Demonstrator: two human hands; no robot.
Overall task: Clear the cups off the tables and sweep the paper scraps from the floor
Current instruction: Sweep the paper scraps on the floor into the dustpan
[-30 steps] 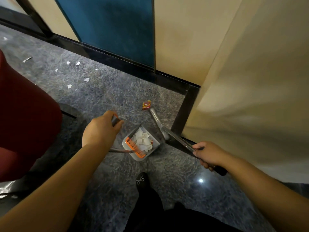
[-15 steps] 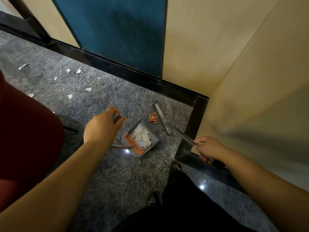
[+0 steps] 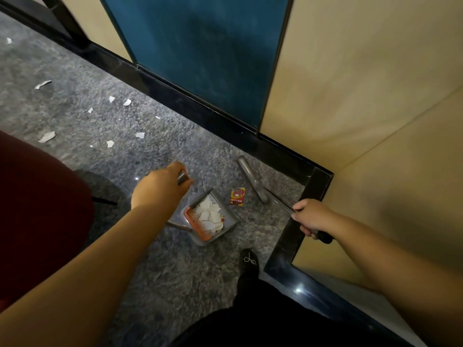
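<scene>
Over grey floor [image 3: 75, 126] both hands grip handles — left [image 3: 160, 189] dustpan's [image 3: 213, 217], right [image 3: 313, 217] apparently broom's [image 3: 253, 181].

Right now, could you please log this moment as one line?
left hand: grips dustpan handle | right hand: grips broom handle | dustpan: holds scraps | floor scraps: remain

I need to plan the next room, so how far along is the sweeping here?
Partly done: the dustpan already holds a pile of white scraps. In hand: the left hand grips the dustpan handle, the right hand grips the broom handle, with a red wrapper beside the pan. Left: loose paper scraps across the floor to the upper left. No cups or tables in view.
</scene>
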